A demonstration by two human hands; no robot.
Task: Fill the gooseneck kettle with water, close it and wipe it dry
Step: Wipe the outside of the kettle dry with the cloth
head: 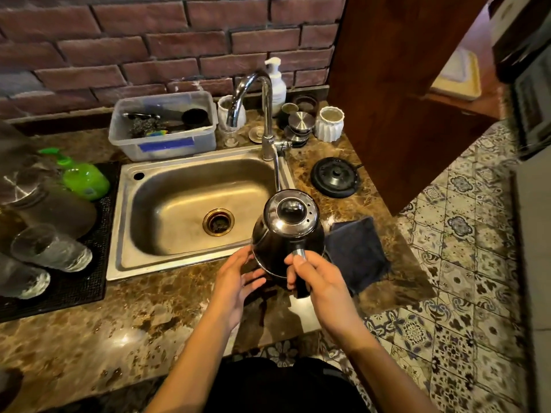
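A shiny dark gooseneck kettle with its lid on stands at the sink's front right corner, its thin spout pointing away toward the tap. My right hand grips the kettle's handle from behind. My left hand rests against the kettle's lower left side, fingers spread. A folded dark cloth lies on the counter just right of the kettle. The kettle's round black base sits on the counter further back right. No water runs from the tap.
The steel sink is in the middle of a brown marble counter. A plastic tub of utensils stands behind it. Glasses and a green bottle lie on a black mat at left. White cups, metal lids and a soap pump stand near the tap.
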